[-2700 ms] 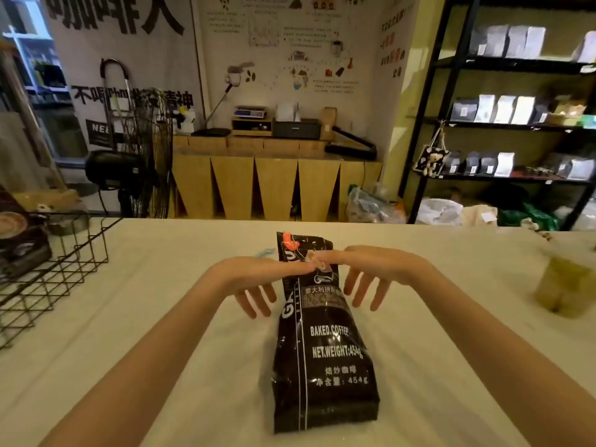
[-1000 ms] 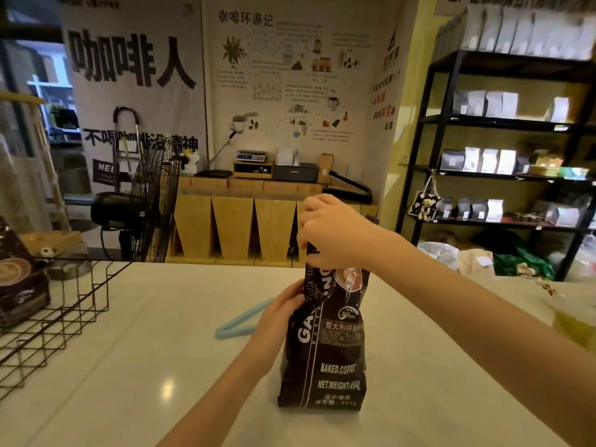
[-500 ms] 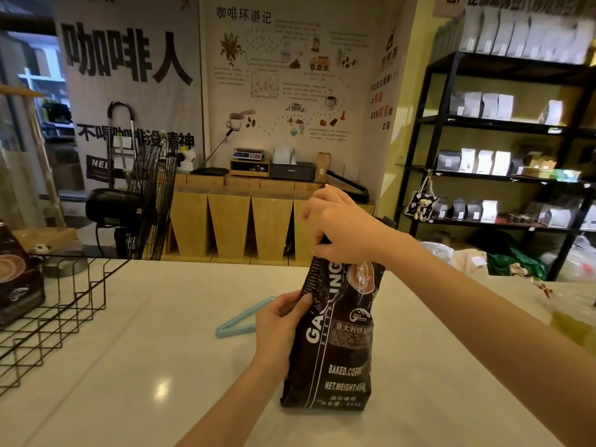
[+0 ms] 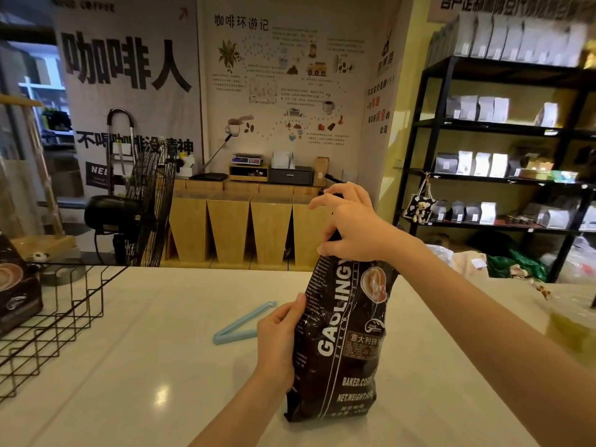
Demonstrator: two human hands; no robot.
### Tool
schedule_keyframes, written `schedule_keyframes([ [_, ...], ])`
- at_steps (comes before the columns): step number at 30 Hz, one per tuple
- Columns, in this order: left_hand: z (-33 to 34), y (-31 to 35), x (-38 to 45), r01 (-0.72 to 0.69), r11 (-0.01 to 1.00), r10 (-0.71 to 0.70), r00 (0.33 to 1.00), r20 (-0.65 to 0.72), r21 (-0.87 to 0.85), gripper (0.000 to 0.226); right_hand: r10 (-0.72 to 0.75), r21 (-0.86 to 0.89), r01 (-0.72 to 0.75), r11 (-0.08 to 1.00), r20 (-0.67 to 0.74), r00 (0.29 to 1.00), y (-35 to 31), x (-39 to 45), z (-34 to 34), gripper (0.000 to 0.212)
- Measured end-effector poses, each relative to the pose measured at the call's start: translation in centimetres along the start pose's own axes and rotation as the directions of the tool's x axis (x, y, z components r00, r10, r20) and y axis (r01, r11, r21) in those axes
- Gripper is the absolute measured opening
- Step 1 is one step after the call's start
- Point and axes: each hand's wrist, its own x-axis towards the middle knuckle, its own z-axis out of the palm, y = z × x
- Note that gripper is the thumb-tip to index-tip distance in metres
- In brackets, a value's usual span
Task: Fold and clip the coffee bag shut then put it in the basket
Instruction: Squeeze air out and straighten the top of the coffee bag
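A tall black coffee bag point(image 4: 342, 346) with white lettering stands upright on the white counter point(image 4: 135, 375), leaning slightly right. My right hand point(image 4: 351, 227) pinches the bag's top, which is hidden under my fingers. My left hand point(image 4: 279, 343) grips the bag's left side at mid height. A light blue bag clip point(image 4: 240, 327) lies open in a V on the counter just left of my left hand. The black wire basket point(image 4: 64, 314) sits at the counter's left edge with another dark coffee bag point(image 4: 16, 285) inside.
A yellow-green object point(image 4: 571, 330), blurred, sits on the counter at the far right. Beyond the counter are a black floor fan point(image 4: 142, 204), wooden bins point(image 4: 245, 227) and black shelving point(image 4: 496, 150) with bags.
The bag lay flat on the counter earlier; it now stands upright, held at its top and side. Over the last second it has tilted a little to the right, and my right-hand fingers have shifted.
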Motion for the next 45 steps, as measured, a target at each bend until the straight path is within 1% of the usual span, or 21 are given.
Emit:
schedule_keyframes([
  [2,0.0,0.0,-0.1,-0.031,0.999,0.031,1.000,-0.003,0.026,0.026,-0.015,-0.035,0.015,0.999,-0.005,1.000,-0.3,-0.1,0.0,0.018],
  [5,0.1,0.3,-0.4,-0.145,0.975,0.145,0.989,0.012,0.166,0.024,-0.029,-0.111,0.029,0.993,0.000,1.000,-0.6,-0.2,-0.3,0.019],
  [8,0.1,1.0,-1.0,-0.266,0.917,0.249,0.964,0.092,0.297,0.029,-0.028,-0.186,0.035,0.982,0.038,0.999,-0.5,-0.2,-0.5,0.022],
  [11,0.2,1.1,-1.8,-0.320,0.865,0.266,0.945,0.188,0.387,0.041,-0.030,-0.228,0.041,0.973,0.052,0.998,-0.4,0.0,-0.3,0.027],
  [13,0.4,0.8,-2.3,-0.314,0.836,0.239,0.947,0.216,0.450,0.046,-0.030,-0.183,0.039,0.982,0.054,0.998,-0.5,0.1,-0.6,0.027],
  [15,0.4,0.4,-2.4,-0.290,0.828,0.227,0.956,0.186,0.480,0.048,-0.031,-0.023,0.033,0.999,0.079,0.996,-0.5,0.0,-1.4,0.026],
  [17,0.2,0.0,-2.3,-0.263,0.841,0.216,0.964,0.152,0.473,0.056,-0.049,0.142,0.034,0.989,0.109,0.993,-0.2,-0.2,-2.2,0.025],
  [18,0.1,0.0,-2.3,-0.253,0.853,0.209,0.967,0.145,0.457,0.062,-0.054,0.154,0.034,0.988,0.130,0.990,-0.1,-0.4,-2.4,0.025],
  [20,0.0,-0.1,-2.3,-0.238,0.875,0.201,0.971,0.132,0.422,0.065,-0.050,0.081,0.037,0.996,0.173,0.984,0.1,-0.6,-2.3,0.025],
  [22,0.2,0.0,-2.5,-0.238,0.893,0.211,0.971,0.112,0.383,0.055,-0.048,0.029,0.044,0.999,0.179,0.983,0.2,-0.8,-2.0,0.024],
  [24,0.3,0.1,-2.5,-0.236,0.910,0.218,0.972,0.092,0.341,0.045,-0.054,0.031,0.050,0.998,0.162,0.985,0.2,-0.8,-1.8,0.020],
  [28,0.4,0.4,-2.7,-0.264,0.908,0.240,0.964,0.114,0.325,0.032,-0.050,0.036,0.045,0.998,0.156,0.986,0.3,-0.7,-2.0,0.015],
  [32,0.3,0.4,-3.1,-0.301,0.894,0.274,0.953,0.127,0.332,0.030,-0.048,0.090,0.036,0.995,0.133,0.990,0.5,-1.1,-1.7,0.014],
  [36,0.3,0.3,-3.4,-0.316,0.899,0.289,0.948,0.130,0.303,0.028,-0.032,0.188,0.016,0.982,0.082,0.996,1.0,-1.7,-1.8,0.008],
  [40,0.7,0.3,-3.9,-0.283,0.926,0.271,0.959,0.082,0.250,0.025,-0.026,0.247,0.012,0.969,0.053,0.998,1.3,-1.9,-2.1,0.010],
  [43,1.2,0.5,-4.1,-0.227,0.959,0.225,0.974,0.032,0.170,0.025,0.004,0.272,-0.006,0.962,0.009,1.000,1.6,-2.1,-1.7,0.014],
  [45,1.4,0.4,-4.2,-0.205,0.967,0.206,0.979,0.009,0.149,0.023,0.022,0.274,-0.018,0.962,-0.010,1.000,1.8,-2.3,-1.5,0.017],
])
